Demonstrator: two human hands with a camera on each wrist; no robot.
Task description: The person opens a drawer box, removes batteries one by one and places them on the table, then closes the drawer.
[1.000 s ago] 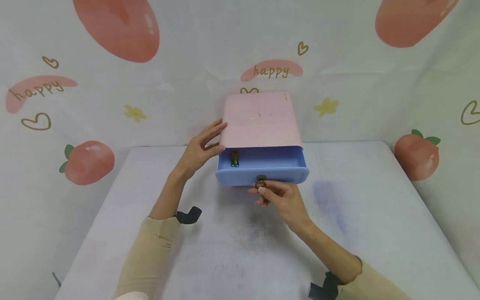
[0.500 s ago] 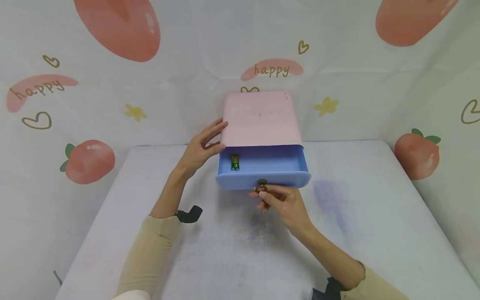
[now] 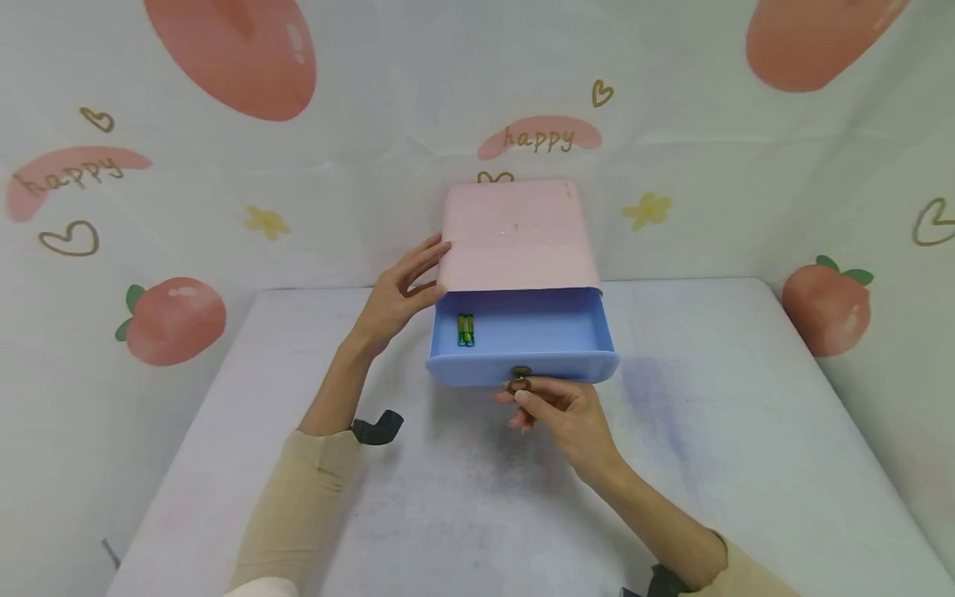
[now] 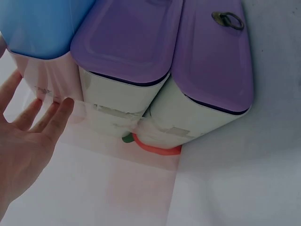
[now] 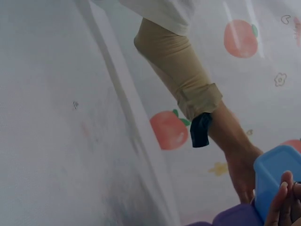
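Note:
A small chest of drawers stands against the back wall, its pink top shell (image 3: 518,240) uppermost. Its blue drawer (image 3: 448,370) is pulled out, and two green-and-gold batteries (image 3: 466,330) lie side by side in its left part. My right hand (image 3: 573,421) pinches the drawer's dark metal ring pull (image 3: 518,385) between thumb and index finger. With fingers spread and fairly straight, my left hand (image 3: 391,307) rests on the left side of the pink shell. Below the blue drawer, the left wrist view has two purple drawers (image 4: 127,40), both pushed in.
The chest sits at the rear of a white-covered table (image 3: 448,506). Behind it hangs a white cloth wall (image 3: 373,166) with printed peaches, hearts and flowers. Another ring pull (image 4: 233,20) hangs on the lowest purple drawer.
My right hand has drawn the blue drawer farther out toward me, and the batteries have come forward with it into fuller view. My left hand stays against the pink shell.

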